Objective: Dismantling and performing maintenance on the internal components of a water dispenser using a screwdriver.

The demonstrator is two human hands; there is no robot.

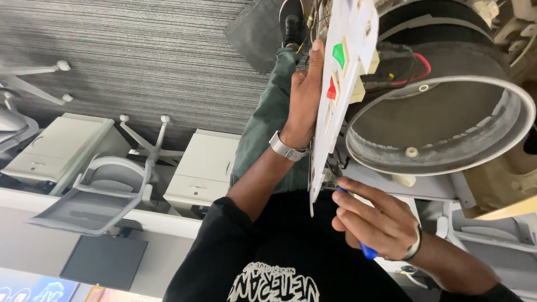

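At the far left, well away from the white flat panel (341, 95), stand pale grey office chairs (106, 190) and white drawer cabinets (204, 168) on a striped grey carpet (140, 50).

Nearer the panel, one forearm in a black sleeve reaches up along a green trouser leg (268, 117), a silver metal wristwatch (286, 149) on the wrist. This hand (305, 95) lies flat against the panel's left face, fingers together and stretched along it, the thumb tip at the panel's edge beside a green square button (339, 55) and above a red one (332, 89). It braces the panel rather than closing round it.

The panel itself stands edge-on, tilted, with coloured wires (414, 70) behind it on its right side.

Below the panel's lower end, the other hand (375, 221) has its fingers curled tight on a blue-handled tool (366, 250), its tip at the panel's bottom edge; a thin bracelet circles that wrist.

Right of the panel sits a large grey metal drum (447, 117) with a bright rim, its open mouth facing the camera.
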